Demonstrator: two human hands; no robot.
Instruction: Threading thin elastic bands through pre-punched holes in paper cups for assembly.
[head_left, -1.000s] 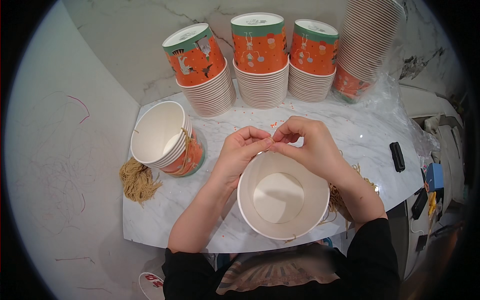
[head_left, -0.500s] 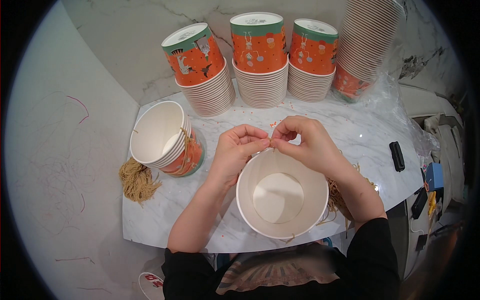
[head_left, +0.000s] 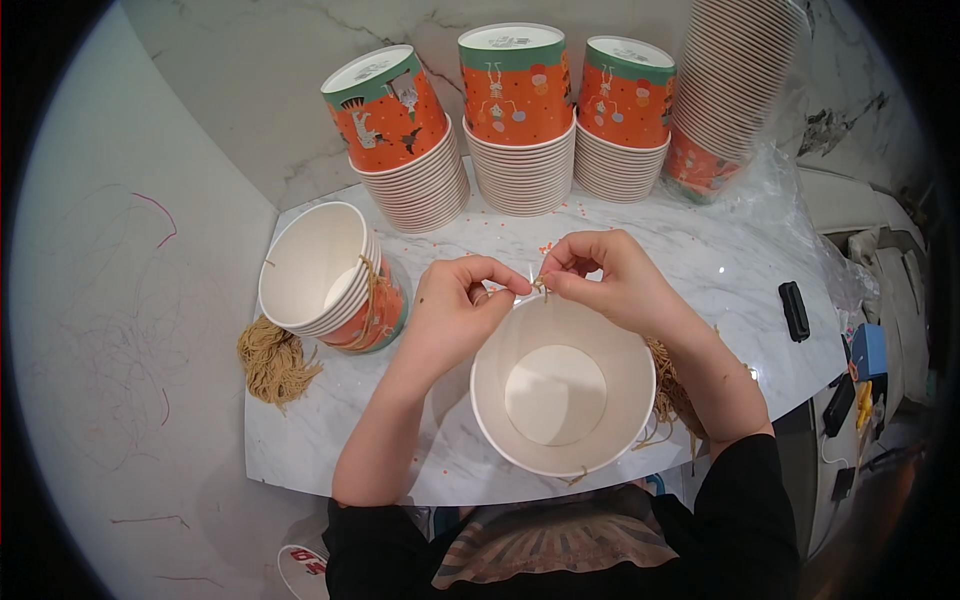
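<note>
A white-lined paper bucket stands upright before me, its mouth facing up. Over its far rim, my right hand pinches a short tan cord between thumb and fingertips. My left hand meets it from the other side, thumb and index finger closed at the cord's end. A small cord knot sits on the bucket's near rim. Whether the cord passes through a hole at the far rim is too small to tell.
At left leans a nested bucket stack with cords, beside a tan cord bundle. Another cord bundle lies partly under my right forearm. Tall orange-and-green bucket stacks line the back wall. A black object lies at right.
My left hand has turned knuckles-up and shifted slightly left, its fingertips drawn a little away from the right hand's. More of the cord shows between them. The bucket stays nearly in place.
</note>
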